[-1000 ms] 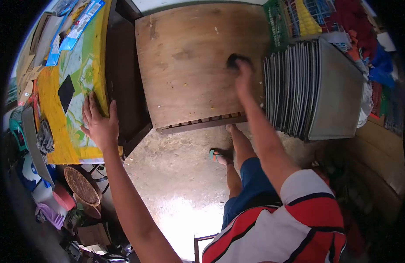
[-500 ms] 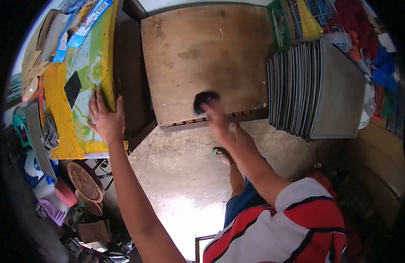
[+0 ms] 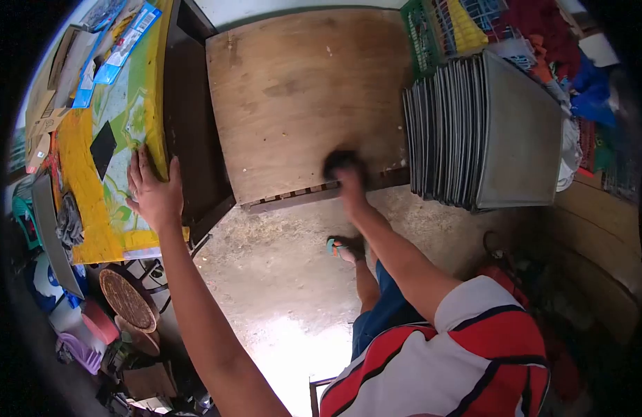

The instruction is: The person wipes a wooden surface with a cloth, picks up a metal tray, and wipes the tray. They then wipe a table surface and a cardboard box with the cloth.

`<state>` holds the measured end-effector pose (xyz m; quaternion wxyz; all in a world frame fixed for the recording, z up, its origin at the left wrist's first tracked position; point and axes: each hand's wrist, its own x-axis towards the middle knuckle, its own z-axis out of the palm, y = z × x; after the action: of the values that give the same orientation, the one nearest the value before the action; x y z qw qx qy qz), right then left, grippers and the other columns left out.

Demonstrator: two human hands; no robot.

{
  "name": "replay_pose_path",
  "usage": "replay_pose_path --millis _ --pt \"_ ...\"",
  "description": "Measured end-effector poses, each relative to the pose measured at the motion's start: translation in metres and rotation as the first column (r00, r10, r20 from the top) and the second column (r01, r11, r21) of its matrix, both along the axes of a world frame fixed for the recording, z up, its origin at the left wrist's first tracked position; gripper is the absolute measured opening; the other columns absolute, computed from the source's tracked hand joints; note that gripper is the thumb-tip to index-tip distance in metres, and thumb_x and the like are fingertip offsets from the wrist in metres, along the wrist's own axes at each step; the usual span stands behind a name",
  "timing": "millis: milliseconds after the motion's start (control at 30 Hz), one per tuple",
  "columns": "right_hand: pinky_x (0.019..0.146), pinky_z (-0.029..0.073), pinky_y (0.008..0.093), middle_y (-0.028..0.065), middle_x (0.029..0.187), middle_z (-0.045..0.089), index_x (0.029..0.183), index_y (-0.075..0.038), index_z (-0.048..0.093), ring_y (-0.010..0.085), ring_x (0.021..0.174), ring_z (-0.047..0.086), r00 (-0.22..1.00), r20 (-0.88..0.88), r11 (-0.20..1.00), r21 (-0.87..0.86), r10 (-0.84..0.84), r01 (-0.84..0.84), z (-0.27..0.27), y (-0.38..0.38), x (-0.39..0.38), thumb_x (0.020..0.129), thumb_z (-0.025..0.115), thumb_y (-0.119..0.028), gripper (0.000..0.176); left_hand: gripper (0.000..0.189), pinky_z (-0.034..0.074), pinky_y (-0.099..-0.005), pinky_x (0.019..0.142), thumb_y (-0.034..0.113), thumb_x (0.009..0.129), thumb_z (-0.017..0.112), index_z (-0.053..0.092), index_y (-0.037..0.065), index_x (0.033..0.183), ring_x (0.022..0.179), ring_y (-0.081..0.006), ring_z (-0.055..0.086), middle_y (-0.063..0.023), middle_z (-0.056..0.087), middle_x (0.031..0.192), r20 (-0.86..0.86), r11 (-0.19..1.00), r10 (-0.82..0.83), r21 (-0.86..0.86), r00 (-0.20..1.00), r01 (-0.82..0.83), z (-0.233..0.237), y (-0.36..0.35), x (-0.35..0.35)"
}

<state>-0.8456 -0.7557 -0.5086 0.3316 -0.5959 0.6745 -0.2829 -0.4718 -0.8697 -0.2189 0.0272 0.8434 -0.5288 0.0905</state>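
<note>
My left hand (image 3: 158, 197) lies flat with fingers spread on the edge of a table with a yellow, green and white covering (image 3: 130, 242). A small black diamond-shaped piece (image 3: 103, 151) is on that covering, just beyond my fingers. My right hand (image 3: 351, 182), smeared by motion, is on a black rounded thing (image 3: 340, 160), perhaps a cloth or a brush; its kind is too blurred to tell. It is against the wooden board (image 3: 307, 90), close to the board's front edge. My right fingers are partly hidden.
A stack of grey-black panels (image 3: 519, 139) stands right of the board. Behind it are a green crate (image 3: 420, 45) and coloured cloths. Blue packets (image 3: 130, 45) and cardboard lie at the far left. Stools (image 3: 128, 297) stand below the table. A sandalled foot (image 3: 345, 250) is on the concrete floor.
My right hand and the black thing have moved to the right along the board's front edge. The whole view has shifted slightly; my left hand stays on the table.
</note>
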Motion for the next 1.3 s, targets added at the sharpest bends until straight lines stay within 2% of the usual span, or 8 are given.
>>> replay_pose_path --millis 233,333,433,533,600,867,1167,1300 --pt "0.099 0.04 0.0389 0.0179 0.114 0.061 0.114 -0.005 0.063 0.0266 0.111 0.055 0.94 0.212 0.955 -0.075 -0.266 0.287 0.07 -0.068 -0.049 0.093 0.049 -0.01 0.026 0.071 0.019 -0.0639 0.107 0.053 0.081 0.062 0.037 0.029 0.144 0.139 -0.0196 0.031 0.0031 0.037 0.149 -0.001 1.0 -0.011 -0.002 1.0 0.011 0.0 0.001 0.001" --pt "0.094 0.043 0.0408 0.0179 0.108 0.061 0.114 -0.002 0.059 0.0284 0.102 0.058 0.646 -0.553 0.82 -0.128 -0.526 0.558 0.047 -0.067 -0.055 0.094 0.05 -0.014 0.025 0.072 0.019 -0.0638 0.107 0.053 0.081 0.062 0.037 0.029 0.144 0.139 -0.0196 0.031 0.0033 0.037 0.148 0.015 1.0 0.006 0.001 1.0 -0.006 0.0 0.001 0.001" --pt "0.085 0.044 0.0425 0.0184 0.102 0.06 0.102 0.0 0.056 0.0318 0.093 0.057 0.799 -0.097 0.774 0.206 -0.593 0.599 0.006 -0.032 0.062 0.09 0.057 -0.028 0.031 0.072 0.019 -0.0637 0.107 0.052 0.08 0.063 0.037 0.029 0.144 0.139 -0.0197 0.031 0.0034 0.037 0.148 0.013 1.0 -0.003 -0.017 1.0 0.003 -0.001 0.0 0.002" --pt "0.096 0.04 0.0382 0.0177 0.116 0.054 0.111 0.003 0.056 0.0236 0.115 0.046 0.856 0.166 0.832 0.205 0.489 -0.515 0.04 0.03 0.148 0.088 0.055 -0.005 0.024 0.072 0.02 -0.0636 0.107 0.052 0.08 0.063 0.038 0.029 0.143 0.138 -0.0198 0.031 0.0035 0.037 0.148 0.001 1.0 0.003 -0.012 1.0 -0.003 0.002 0.002 -0.002" --pt "0.094 0.041 0.041 0.021 0.114 0.055 0.115 -0.001 0.055 0.0318 0.107 0.053 0.668 0.702 0.893 0.433 -0.248 -0.123 0.088 -0.011 0.152 0.089 0.058 -0.009 0.028 0.072 0.02 -0.0636 0.107 0.052 0.08 0.063 0.038 0.029 0.143 0.138 -0.0197 0.031 0.0035 0.037 0.148 0.003 1.0 -0.004 -0.016 1.0 0.004 0.004 -0.002 0.0" --pt "0.09 0.047 0.0441 0.0222 0.14 0.039 0.134 0.001 0.044 0.0374 0.11 0.052 0.58 -0.813 0.998 -0.057 -0.057 0.019 0.087 -0.21 -0.087 0.092 0.051 -0.019 0.048 0.072 0.021 -0.0641 0.106 0.052 0.08 0.063 0.038 0.029 0.143 0.138 -0.0193 0.031 0.0031 0.037 0.148 0.012 1.0 -0.016 -0.025 1.0 0.016 -0.001 0.001 0.002" --pt "0.099 0.041 0.0449 0.0282 0.138 0.039 0.131 0.005 0.046 0.0424 0.127 0.04 0.673 -0.517 0.579 0.8 0.529 0.16 0.053 -0.02 -0.096 0.09 0.047 -0.009 0.043 0.072 0.02 -0.0644 0.107 0.052 0.08 0.063 0.038 0.029 0.143 0.138 -0.0206 0.031 0.0028 0.037 0.148 0.02 1.0 -0.011 -0.007 1.0 0.011 -0.001 0.001 0.003" --pt "0.099 0.041 0.0467 0.0274 0.135 0.041 0.134 -0.002 0.045 0.046 0.117 0.047 0.749 -0.653 0.973 0.224 0.111 0.052 0.071 -0.116 -0.092 0.089 0.05 -0.01 0.046 0.071 0.02 -0.0649 0.107 0.051 0.08 0.063 0.038 0.029 0.143 0.138 -0.0212 0.031 0.0023 0.037 0.148 0.0 0.999 -0.02 -0.026 1.0 0.02 0.001 0.003 0.002"
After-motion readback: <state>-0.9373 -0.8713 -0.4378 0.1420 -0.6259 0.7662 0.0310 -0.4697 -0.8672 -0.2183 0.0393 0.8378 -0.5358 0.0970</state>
